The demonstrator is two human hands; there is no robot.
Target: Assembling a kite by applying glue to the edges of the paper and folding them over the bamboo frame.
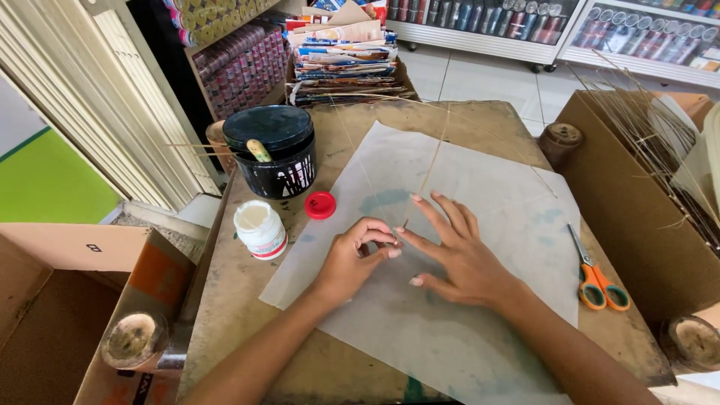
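A worn brown table (pixel 247 300) fills the middle of the frame, flanked by cardboard boxes: one at the right edge (pixel 630 225) holding thin sticks, another at the lower left (pixel 52 300). On the table, a large sheet of pale translucent paper (pixel 480 195) lies at a slant, reaching from the upper centre to the bottom edge. At the upper left of the table stands a black tub (pixel 274 154) with a brush handle sticking out of it. Both hands rest on the paper at the centre of the frame. The right hand (pixel 457 255) lies flat with fingers spread, pressing the sheet. The left hand (pixel 356 255), just left of it, has its fingers curled together, fingertips pinching at the lower end of a thin stick (pixel 427 176), which runs up the paper from between the two hands toward the top centre. Left of the paper stands a white glue bottle (pixel 260 229), uncapped. Orange-handled scissors (pixel 596 274) lie on the paper's right edge. A small red cap (pixel 320 205) sits between the bottle and the tub.
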